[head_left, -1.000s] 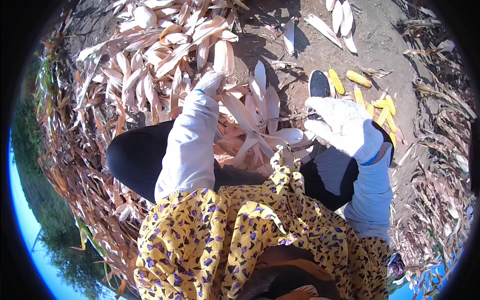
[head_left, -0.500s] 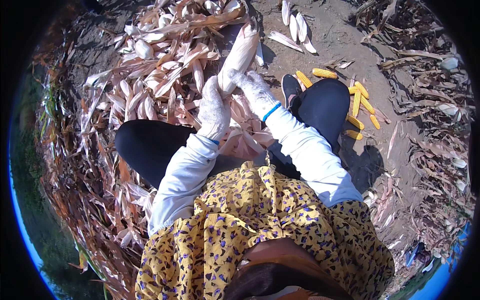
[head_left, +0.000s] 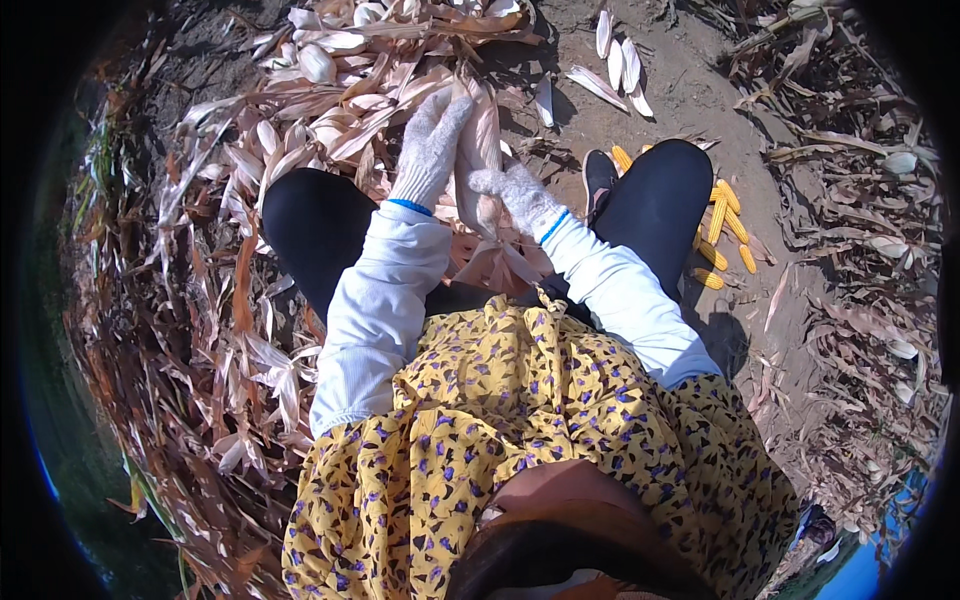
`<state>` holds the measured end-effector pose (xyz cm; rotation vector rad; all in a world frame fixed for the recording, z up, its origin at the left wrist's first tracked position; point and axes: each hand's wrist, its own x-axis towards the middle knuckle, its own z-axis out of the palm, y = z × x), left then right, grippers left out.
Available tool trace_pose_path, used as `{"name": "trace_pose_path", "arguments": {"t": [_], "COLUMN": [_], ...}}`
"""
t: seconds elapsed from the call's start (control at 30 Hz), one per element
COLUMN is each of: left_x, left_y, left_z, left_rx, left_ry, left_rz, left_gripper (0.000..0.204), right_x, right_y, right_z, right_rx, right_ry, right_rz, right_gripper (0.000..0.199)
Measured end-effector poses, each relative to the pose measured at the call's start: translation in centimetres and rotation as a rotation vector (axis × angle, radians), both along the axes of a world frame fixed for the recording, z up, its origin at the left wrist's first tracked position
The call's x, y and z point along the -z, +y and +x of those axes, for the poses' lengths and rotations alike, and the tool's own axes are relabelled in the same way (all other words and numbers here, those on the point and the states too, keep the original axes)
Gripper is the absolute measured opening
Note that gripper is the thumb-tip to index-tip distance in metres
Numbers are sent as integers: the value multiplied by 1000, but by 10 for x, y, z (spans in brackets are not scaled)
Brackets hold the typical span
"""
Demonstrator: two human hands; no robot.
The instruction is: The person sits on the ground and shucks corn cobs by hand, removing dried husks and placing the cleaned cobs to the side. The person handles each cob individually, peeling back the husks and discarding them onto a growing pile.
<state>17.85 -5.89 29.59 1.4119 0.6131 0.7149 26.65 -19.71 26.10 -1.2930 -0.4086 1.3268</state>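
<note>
Between my knees stands an ear of corn in its pale, dry husk, its lower end toward me. My left hand, in a white knit glove, is closed on the husk's upper left side. Lower down, my right hand, gloved the same way, grips the ear from the right near its base. Loose husk leaves spread out below it. Kernels on this ear are not visible; the fingertips are partly hidden behind the husk.
Bare yellow corn cobs lie on the soil beyond my right knee. A heap of dry husks covers the ground ahead and left. Several pale husked ears lie farther off. Dry stalks line the right side.
My left hand has moved up along the husk, and my right hand has shifted down toward its base. The ear has come nearer my body and stands straighter.
</note>
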Motion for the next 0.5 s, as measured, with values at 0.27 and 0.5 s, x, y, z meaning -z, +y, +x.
{"name": "trace_pose_path", "arguments": {"t": [0.27,0.5], "left_x": [9,22], "left_y": [-20,-22], "left_z": [-1,4], "left_rx": [-352,-404], "left_ry": [124,34], "left_rz": [91,-81], "left_gripper": [30,29], "right_x": [-1,0], "right_y": [4,1], "right_z": [-32,-34], "right_rx": [185,240], "right_ry": [-130,-166], "right_rz": [-52,23], "right_gripper": [69,62]}}
